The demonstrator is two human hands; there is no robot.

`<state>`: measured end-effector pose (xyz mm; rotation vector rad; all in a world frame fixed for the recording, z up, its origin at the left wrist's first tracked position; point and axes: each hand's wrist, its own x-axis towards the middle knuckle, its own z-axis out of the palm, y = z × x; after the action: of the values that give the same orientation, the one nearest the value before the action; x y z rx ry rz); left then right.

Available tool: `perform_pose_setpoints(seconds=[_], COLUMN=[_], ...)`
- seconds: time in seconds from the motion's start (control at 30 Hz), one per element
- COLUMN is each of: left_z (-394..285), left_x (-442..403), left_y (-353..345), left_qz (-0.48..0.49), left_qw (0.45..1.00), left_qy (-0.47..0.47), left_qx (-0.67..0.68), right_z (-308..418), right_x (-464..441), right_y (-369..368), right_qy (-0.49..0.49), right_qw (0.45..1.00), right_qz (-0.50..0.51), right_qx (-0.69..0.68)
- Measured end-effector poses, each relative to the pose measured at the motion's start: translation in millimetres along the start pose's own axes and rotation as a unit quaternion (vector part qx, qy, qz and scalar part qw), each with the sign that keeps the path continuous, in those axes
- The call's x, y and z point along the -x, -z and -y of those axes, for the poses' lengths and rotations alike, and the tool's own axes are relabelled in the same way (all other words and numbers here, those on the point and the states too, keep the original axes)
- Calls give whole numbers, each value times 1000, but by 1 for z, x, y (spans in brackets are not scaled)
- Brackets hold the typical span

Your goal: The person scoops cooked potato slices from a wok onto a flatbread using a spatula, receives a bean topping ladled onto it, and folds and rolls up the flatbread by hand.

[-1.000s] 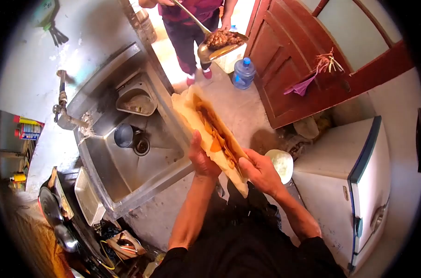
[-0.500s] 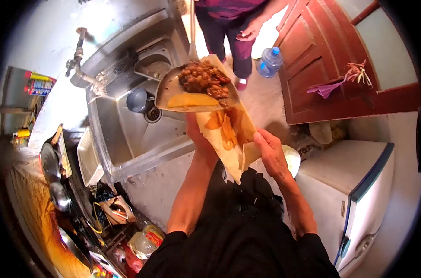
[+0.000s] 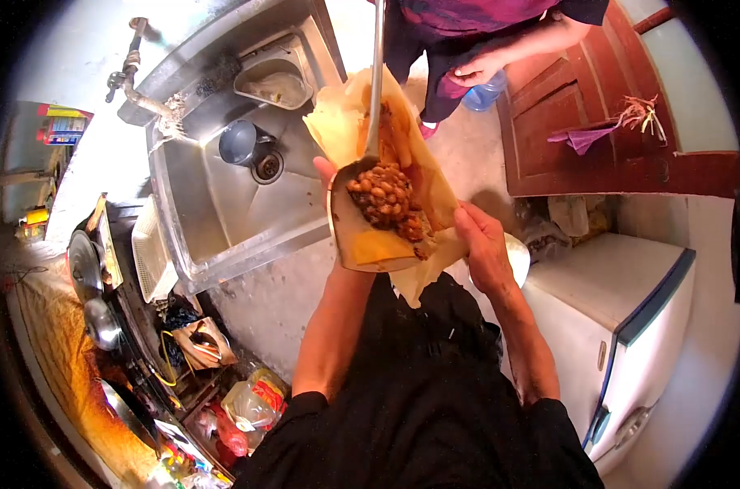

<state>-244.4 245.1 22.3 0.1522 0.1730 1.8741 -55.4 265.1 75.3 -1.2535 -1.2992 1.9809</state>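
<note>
A thin yellowish flatbread (image 3: 337,110) is spread lengthwise across both my hands, with orange-brown strips of food (image 3: 398,134) along its middle. My left hand (image 3: 325,169) supports it from below on the left; most of its fingers are hidden. At the right edge, my right hand (image 3: 485,243) pinches the bread between thumb and fingers. A long-handled metal spatula (image 3: 349,232) hangs over the near part of the bread, carrying brown saucy beans (image 3: 384,194) and a flat yellow piece (image 3: 382,247). Whoever holds its handle is cut off at the top.
Another person (image 3: 476,33) stands opposite, one hand (image 3: 480,69) lowered. At left is a metal sink (image 3: 223,248) with a dark cup (image 3: 241,144). A white fridge (image 3: 573,285) stands right, near a red door (image 3: 565,122). A water jug (image 3: 485,94) sits on the floor.
The spatula has come nearer to me, from the bread's far end to its near part, its handle shifting right. The bread's far end now shows, and the other person has moved closer.
</note>
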Motion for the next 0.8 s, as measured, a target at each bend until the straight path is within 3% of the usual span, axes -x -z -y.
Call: perform_pose_setpoints(seconds=[0.23, 0.33, 0.47, 0.8], left_z=[-4, -1, -1, -1], left_x=[10, 14, 11, 17], left_y=[-14, -11, -2, 0], left_qz=[-40, -93, -59, -93], left_qw=[991, 991, 997, 995], left_qy=[80, 64, 41, 22], left_qx=[104, 65, 8, -34], right_z=[-11, -19, -17, -22], right_x=[8, 9, 14, 23], right_y=[2, 2, -6, -8], right_qy=[19, 34, 35, 43], right_qw=[1000, 999, 999, 998], right_qz=[-8, -12, -31, -37], right_qx=[10, 18, 4, -4])
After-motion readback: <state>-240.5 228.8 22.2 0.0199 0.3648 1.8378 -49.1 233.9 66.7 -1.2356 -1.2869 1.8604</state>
